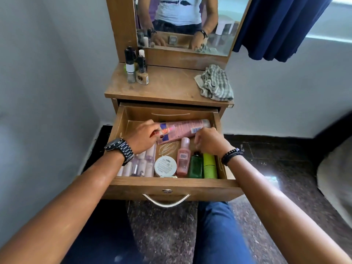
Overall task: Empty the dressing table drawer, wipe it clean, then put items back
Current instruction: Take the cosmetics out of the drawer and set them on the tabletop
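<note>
Wooden pull-out drawer [171, 184] sits open, well stocked: judged the putting-back stage. Long pink spray can [187, 128] lies at twelve o'clock, left hand [142, 137] grasping it, right hand [209, 141] curled, contents unclear. Next: settle it flat.

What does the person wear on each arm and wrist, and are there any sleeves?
Both forearms are bare; no sleeve shows. The left wrist carries a black watch with a round dark face and a metal link band. The right wrist carries a bracelet of small black beads. No ring or glove is visible on the left hand or the right hand.
</note>
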The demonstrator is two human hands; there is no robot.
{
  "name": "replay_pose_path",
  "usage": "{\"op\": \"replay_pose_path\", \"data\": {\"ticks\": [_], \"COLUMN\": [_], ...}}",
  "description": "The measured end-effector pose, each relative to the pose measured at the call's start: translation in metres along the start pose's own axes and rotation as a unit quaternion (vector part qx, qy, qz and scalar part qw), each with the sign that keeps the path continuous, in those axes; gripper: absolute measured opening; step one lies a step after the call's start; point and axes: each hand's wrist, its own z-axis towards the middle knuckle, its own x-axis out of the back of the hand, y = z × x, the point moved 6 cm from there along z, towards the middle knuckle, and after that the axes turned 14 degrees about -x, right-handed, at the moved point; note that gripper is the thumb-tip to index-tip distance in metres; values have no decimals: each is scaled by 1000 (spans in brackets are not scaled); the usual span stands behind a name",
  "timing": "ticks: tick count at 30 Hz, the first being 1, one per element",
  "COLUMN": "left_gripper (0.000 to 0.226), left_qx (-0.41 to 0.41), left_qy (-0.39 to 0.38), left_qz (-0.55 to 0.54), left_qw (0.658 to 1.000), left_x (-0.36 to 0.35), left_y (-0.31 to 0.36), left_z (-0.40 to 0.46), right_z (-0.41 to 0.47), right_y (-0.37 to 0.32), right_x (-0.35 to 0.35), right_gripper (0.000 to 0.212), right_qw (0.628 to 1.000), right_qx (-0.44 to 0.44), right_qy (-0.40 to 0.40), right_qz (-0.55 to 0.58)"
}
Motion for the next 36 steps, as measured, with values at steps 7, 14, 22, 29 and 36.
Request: {"op": "replay_pose_path", "data": {"ticks": [7,14,22,29,36], "left_gripper": [29,27,24,23,24], "left_qx": [22,34,67,72,90], "left_qy": [19,22,65,80,103], "left_qz": [20,27,38,46,45], "left_qw": [999,999,995,993,990], "left_x": [4,4,15,17,21], "left_y": [-8,-10,-16,-17,-21], "left_z": [0,-1,-3,-5,-4], "right_z": [9,25,29,17,38], "right_y": [-24,-7,-24,-27,-56], "right_x": [-18,4,-3,4,7], "right_gripper": [15,22,57,56,23], "right_qw": [991,994,982,983,991], "right_qx": [76,24,98,79,91], "right_qy": [-100,54,107,35,60], "right_qz": [37,94,-119,-163,-76]}}
